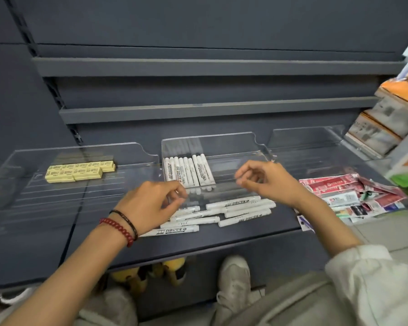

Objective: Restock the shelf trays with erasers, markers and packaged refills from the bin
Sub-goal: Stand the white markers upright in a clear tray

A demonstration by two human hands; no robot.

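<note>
Left hand (pixel 151 205) over half-hidden markers (pixel 242 209)

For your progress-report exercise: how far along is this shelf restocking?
Done: erasers sit in the left tray, a row of markers in the middle tray. In hand: left hand and right hand seem to pinch that tray's front edge. Left: loose markers on the shelf; refill packets lie jumbled at right.

- erasers (pixel 80 172): pale yellow, far left
- markers (pixel 189 171): white with black print
- refill packets (pixel 339 187): red and white, right
- shelf (pixel 222 241): dark blue-grey
- bracelet (pixel 120 230): red beads
</note>
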